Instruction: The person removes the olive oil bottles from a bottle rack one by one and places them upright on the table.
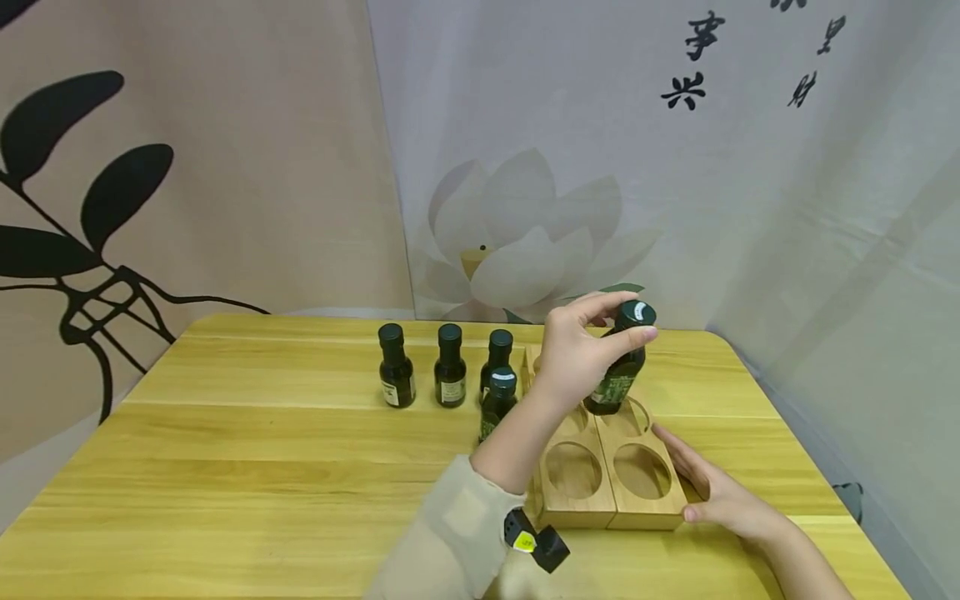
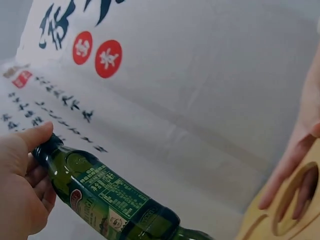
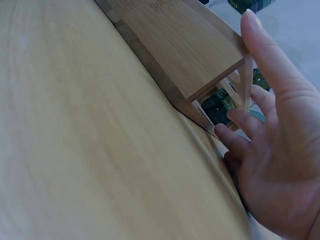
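Pinching a green bottle (image 1: 617, 387), the left hand (image 1: 579, 352) hangs over the holed rack (image 1: 581, 515), right hand (image 1: 726, 497) unclenched alongside

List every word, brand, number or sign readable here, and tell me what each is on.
"事": fabric backdrop
"兴": backdrop, below "事"
"里": backdrop, farther right
"财": backdrop, below "里"
Too small or blurred for me to read: the label on the held bottle, the standing bottles' labels, the red circles, and the backdrop's other characters, some cut off.
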Demonstrator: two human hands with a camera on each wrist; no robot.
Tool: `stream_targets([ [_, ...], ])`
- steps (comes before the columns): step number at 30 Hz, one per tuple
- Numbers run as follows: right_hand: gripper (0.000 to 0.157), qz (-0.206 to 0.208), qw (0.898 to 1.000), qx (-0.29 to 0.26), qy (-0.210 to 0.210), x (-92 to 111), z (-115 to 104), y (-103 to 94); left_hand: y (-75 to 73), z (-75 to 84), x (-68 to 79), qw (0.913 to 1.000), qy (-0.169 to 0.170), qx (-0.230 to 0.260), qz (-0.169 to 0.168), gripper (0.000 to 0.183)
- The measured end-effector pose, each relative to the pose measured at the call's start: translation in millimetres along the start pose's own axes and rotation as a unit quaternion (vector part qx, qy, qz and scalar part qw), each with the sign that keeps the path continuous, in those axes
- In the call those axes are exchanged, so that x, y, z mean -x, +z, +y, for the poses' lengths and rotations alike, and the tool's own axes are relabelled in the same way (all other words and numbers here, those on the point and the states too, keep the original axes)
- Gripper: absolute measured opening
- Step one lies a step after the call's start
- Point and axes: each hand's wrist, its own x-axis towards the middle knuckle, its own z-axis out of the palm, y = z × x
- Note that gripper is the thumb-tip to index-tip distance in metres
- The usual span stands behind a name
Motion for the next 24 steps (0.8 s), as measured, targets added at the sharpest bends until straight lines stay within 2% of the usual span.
stream_targets([
  [5, 0.088, 0.000, 1.000, -0.001, 0.001, -1, -1, 0.8, -11.2, 13.1, -2.2, 0.9996, 0.026, 0.006, 0.005, 0.033],
  [14, 0.089, 0.004, 1.000, -0.005, -0.003, 0, 2, 1.2, -39.1, 32.6, -2.0, 0.9990, 0.043, 0.005, 0.007, 0.032],
  [19, 0.088, 0.004, 1.000, 0.002, -0.008, 1, 2, 1.2, -57.0, 39.9, -2.0, 0.9978, 0.062, -0.010, 0.022, 0.033],
  [24, 0.088, 0.003, 1.000, -0.001, -0.012, 1, 3, 0.4, -73.9, 45.2, -0.9, 0.9969, 0.064, -0.016, 0.043, 0.033],
])
